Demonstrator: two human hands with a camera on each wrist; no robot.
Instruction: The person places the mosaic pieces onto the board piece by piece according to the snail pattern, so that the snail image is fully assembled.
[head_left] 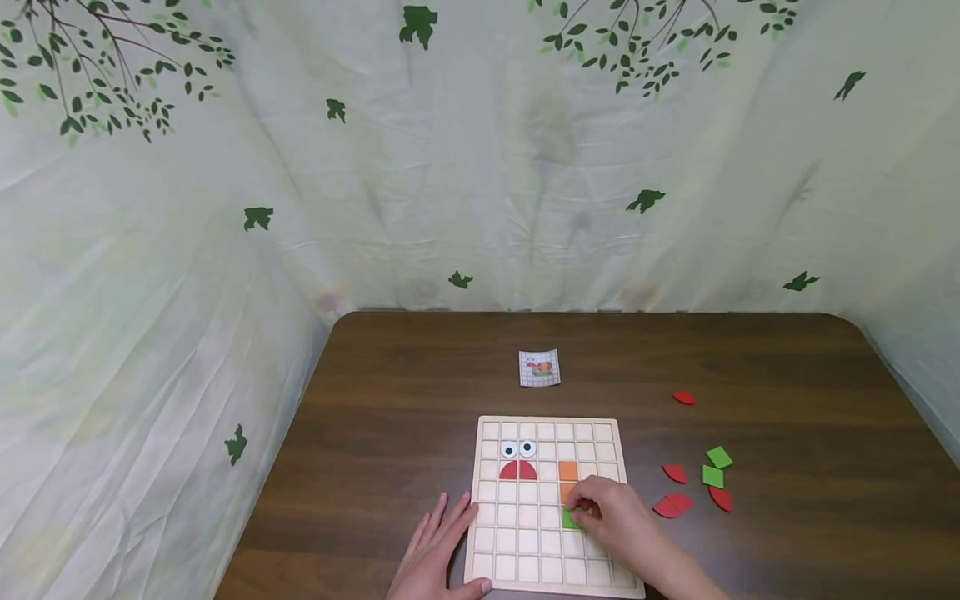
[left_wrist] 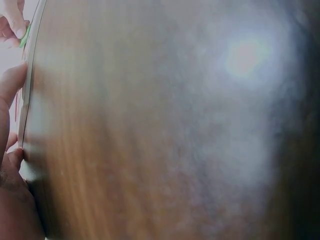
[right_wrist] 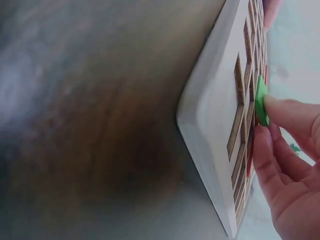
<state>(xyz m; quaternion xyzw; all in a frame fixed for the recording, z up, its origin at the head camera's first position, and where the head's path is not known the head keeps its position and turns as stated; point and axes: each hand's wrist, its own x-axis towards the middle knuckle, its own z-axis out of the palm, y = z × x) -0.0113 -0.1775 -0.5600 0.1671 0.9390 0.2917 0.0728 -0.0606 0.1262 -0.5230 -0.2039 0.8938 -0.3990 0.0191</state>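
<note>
A pale wooden grid board [head_left: 528, 542] lies flat on the table. My right hand [head_left: 618, 517] pinches a green square tile [right_wrist: 261, 101] between thumb and fingers, over the board's right-centre cells. Two orange square tiles [head_left: 568, 472] sit in cells just beyond that hand, the nearer one partly covered by its fingers. Farther up the grid, two googly-eye tiles [head_left: 518, 449] sit above two red quarter-round tiles [head_left: 518, 471]. With fingers spread and straight, my left hand [head_left: 435, 554] touches the board's left edge.
Right of the board lie loose red curved tiles [head_left: 674, 473] and two green square tiles [head_left: 713, 476]. A small picture card [head_left: 539, 368] showing a coloured grid pattern lies beyond the board. Behind the brown table [head_left: 390, 400] hangs a pale leaf-print curtain [head_left: 487, 167].
</note>
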